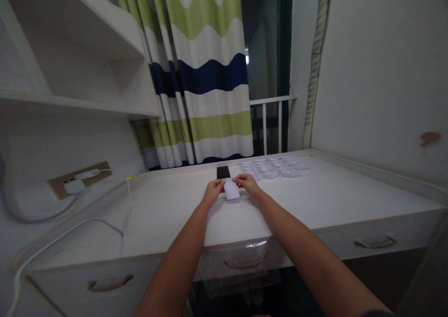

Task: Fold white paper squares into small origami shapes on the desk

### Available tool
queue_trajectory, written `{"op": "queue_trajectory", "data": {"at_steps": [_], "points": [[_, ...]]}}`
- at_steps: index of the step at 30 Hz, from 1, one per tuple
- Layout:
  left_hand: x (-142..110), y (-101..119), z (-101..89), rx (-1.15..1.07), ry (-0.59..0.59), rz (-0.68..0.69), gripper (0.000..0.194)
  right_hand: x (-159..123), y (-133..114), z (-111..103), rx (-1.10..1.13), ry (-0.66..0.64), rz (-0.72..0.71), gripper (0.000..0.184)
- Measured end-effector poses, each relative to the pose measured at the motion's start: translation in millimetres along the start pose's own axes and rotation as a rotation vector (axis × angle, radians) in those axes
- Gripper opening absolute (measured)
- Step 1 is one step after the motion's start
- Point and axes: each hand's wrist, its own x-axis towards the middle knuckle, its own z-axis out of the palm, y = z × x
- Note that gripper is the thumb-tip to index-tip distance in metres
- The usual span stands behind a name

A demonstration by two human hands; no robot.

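Observation:
A small white piece of paper [231, 189] is held between my two hands, just above the white desktop. My left hand [213, 191] pinches its upper left edge, and my right hand [248, 182] pinches the upper right. Right behind the paper lies a flat black phone-like object [223, 172], its near end close to my fingers. Beyond my right hand, several white folded paper pieces [275, 167] are laid out in rows on the desk.
The white desk [168, 214] has drawers with handles [375, 243] along its front. At left, a white cable [94, 221] crosses the desk edge below a wall socket with plugs [74, 185]. A shelf [80, 105] overhangs the left side. A striped curtain [217, 74] hangs behind.

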Motion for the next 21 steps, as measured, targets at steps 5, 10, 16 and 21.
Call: {"op": "queue_trajectory", "data": {"at_steps": [5,10,16,21], "points": [[-0.8,1.4,0.7,0.020,0.009,0.000,0.038,-2.4,-1.7,0.3,0.027,-0.015,0.007,0.024],[-1.3,1.5,1.1,0.027,-0.003,0.001,0.038,-2.0,-1.1,-0.2,0.044,-0.004,0.023,0.024],[0.6,-0.7,0.9,0.031,0.009,-0.007,0.038,-1.4,0.5,-0.5,0.038,-0.003,0.016,0.026],[0.9,-1.5,-0.1,0.015,0.004,-0.004,0.036,-0.1,1.8,-0.6,0.028,0.003,0.027,0.026]]}}
